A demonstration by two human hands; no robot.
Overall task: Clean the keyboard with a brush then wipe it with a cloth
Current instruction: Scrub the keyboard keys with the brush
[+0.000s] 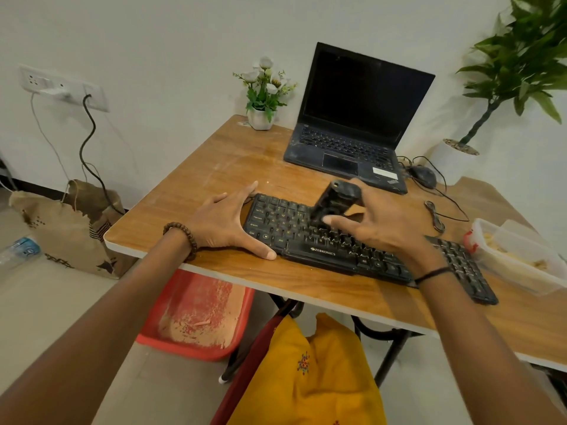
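Sits at a wooden table (214, 167), black Zebronics keyboard (325, 253) slantwise near the front edge. Lays the left hand (224, 220) flat and relaxed at the keyboard's left end: fingers straight and spread, thumb along the front edge and touching the near corner, other fingers by the far corner. Holds in the right hand (386, 222) a dark, dusty brush (334, 200) over the middle keys, thumb and fingers around its body, index finger stretched leftward. Tilts the brush, lower end on or just above the letter keys; cannot tell which. Behind the keyboard, an open laptop (352, 124) with dark screen; beside that, a mouse (423, 176); near the keyboard's right end, a clear plastic container (515, 256).
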